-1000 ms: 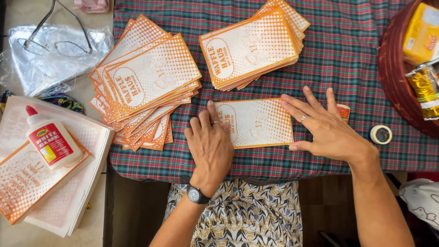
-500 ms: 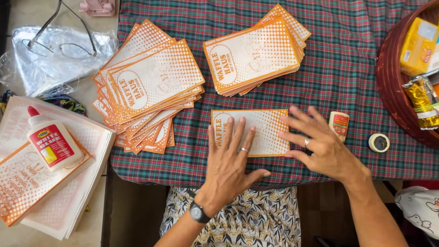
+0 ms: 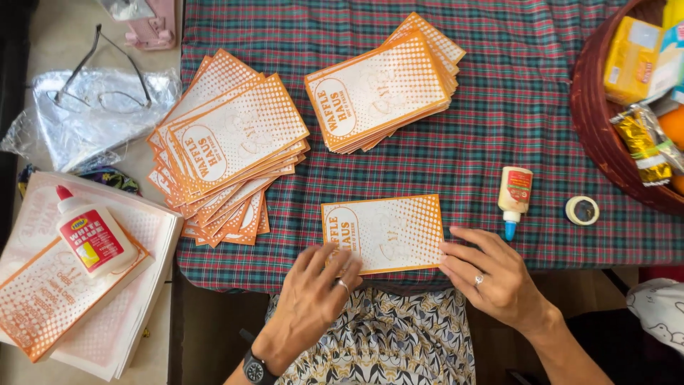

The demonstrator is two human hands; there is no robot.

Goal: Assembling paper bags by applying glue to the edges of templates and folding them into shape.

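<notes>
A single orange-and-white paper bag (image 3: 388,232) lies flat on the plaid tablecloth (image 3: 499,128) near its front edge. My left hand (image 3: 313,299) rests with spread fingers on the bag's lower left corner. My right hand (image 3: 491,274) touches the bag's lower right edge with its fingertips. Neither hand holds anything. A small glue bottle with a blue tip (image 3: 514,199) lies just right of the bag, above my right hand.
Two stacks of the same bags lie on the cloth, a fanned stack (image 3: 228,146) at left and another stack (image 3: 385,89) at the back. A tape roll (image 3: 582,210) and a brown basket (image 3: 605,135) of packets are at right. A larger glue bottle (image 3: 89,239) lies on flat sheets (image 3: 64,314) at left, below the glasses (image 3: 100,85).
Both hands slid toward me off the middle of the bag to its lower corners. The small glue bottle, hidden by my right hand before, now shows fully.
</notes>
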